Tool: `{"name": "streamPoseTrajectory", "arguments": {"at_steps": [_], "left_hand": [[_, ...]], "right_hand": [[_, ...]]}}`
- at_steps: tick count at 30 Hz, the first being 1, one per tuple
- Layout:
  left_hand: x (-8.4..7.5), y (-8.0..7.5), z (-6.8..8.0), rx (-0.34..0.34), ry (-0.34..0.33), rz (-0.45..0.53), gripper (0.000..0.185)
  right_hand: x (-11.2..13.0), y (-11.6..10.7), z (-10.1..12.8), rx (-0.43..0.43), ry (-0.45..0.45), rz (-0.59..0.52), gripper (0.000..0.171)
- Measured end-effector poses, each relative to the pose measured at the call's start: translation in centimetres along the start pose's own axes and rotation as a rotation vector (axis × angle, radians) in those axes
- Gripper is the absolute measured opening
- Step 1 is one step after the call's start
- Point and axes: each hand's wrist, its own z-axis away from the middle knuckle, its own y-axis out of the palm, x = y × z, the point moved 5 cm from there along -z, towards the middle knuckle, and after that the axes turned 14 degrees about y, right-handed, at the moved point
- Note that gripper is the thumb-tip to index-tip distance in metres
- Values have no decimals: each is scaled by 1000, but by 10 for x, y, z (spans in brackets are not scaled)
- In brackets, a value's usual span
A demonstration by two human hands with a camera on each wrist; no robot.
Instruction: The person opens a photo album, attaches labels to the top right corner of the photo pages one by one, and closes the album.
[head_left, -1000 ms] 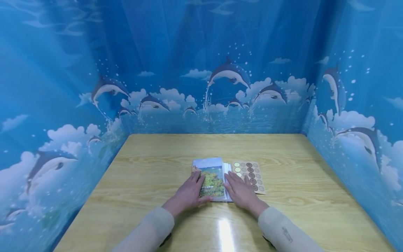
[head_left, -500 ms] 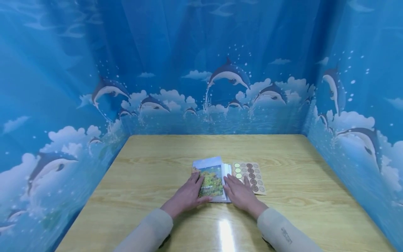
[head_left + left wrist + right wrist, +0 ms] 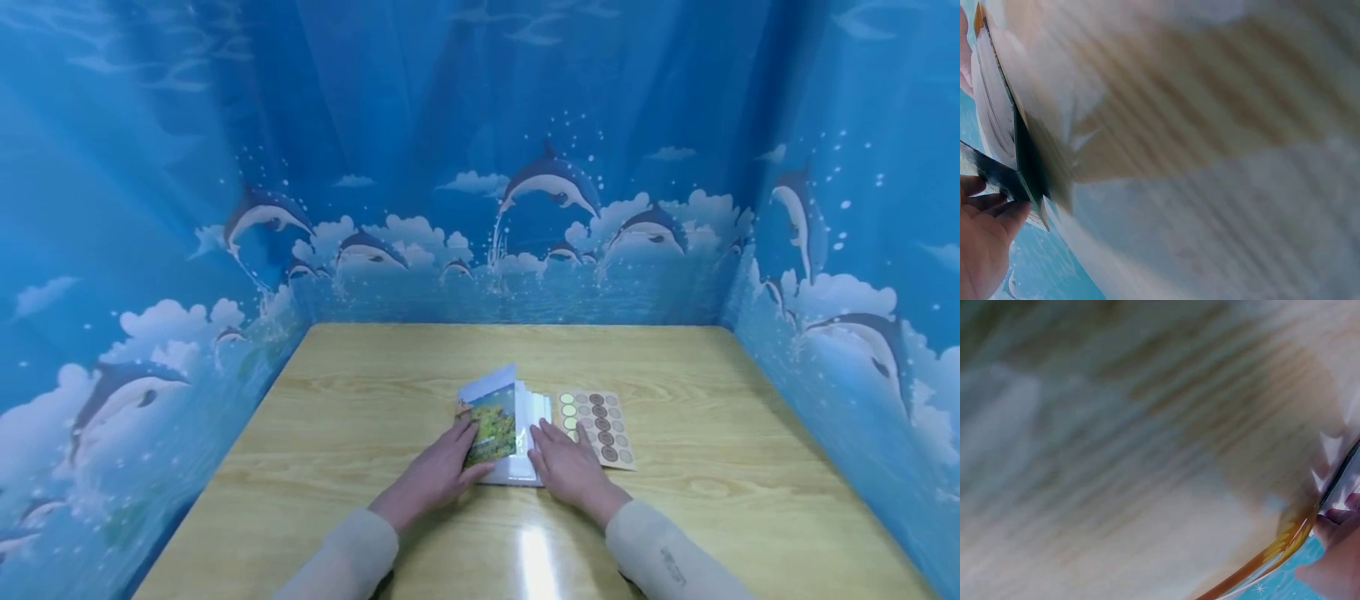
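A book [image 3: 491, 425] with a landscape photo on its cover lies at the middle of the table, its cover tilted up and to the left over white pages [image 3: 534, 410]. My left hand [image 3: 437, 468] rests on the cover's left side, thumb along the lower edge. In the left wrist view, the left hand's fingers [image 3: 1013, 215] touch the dark raised cover, and the page block [image 3: 994, 94] stands beyond. My right hand [image 3: 572, 467] lies with extended fingers on the right side of the pages. One of its fingers overlaps a sheet of round stickers [image 3: 621, 435].
The wood-grain table [image 3: 360, 392] is bounded at the back and both sides by a blue curtain [image 3: 420, 125] printed with dolphins. The sticker sheet lies just right of the book. Both wrist views show mostly blurred table surface.
The book's cover has lifted on its right side and swung left, baring more of the white pages. My left hand has shifted slightly left and the right hand has stayed beside the pages.
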Motion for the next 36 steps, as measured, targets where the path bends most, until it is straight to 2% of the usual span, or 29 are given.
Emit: {"name": "streamPoseTrajectory", "arguments": {"at_steps": [4,8,14,18,22,25,27,30,34,36], "left_hand": [[2,-6,2,-17,-29,24,75],[4,-8,8,-45,-29,59,71],[7,-13,18,-128,5,67,63],[8,-20,23,-189,-9,80,57],[10,-26,30,-305,-10,161,53],[12,-34,36,-440,15,199,48],[15,-41,40,-524,6,214,47],[21,-51,47,-599,-80,271,51],[35,-57,59,-596,-291,401,59],[41,-58,63,-588,-364,457,58]], "right_hand": [[2,-2,-1,-29,-4,11,54],[2,1,-1,-1,15,9,54],[5,2,1,13,30,7,54],[6,1,2,16,30,17,54],[4,1,2,14,23,25,54],[3,0,3,18,25,24,54],[3,-1,3,14,30,19,54],[3,-2,3,13,35,15,55],[3,-2,3,21,26,-3,54],[3,-2,4,27,30,-5,54]]}}
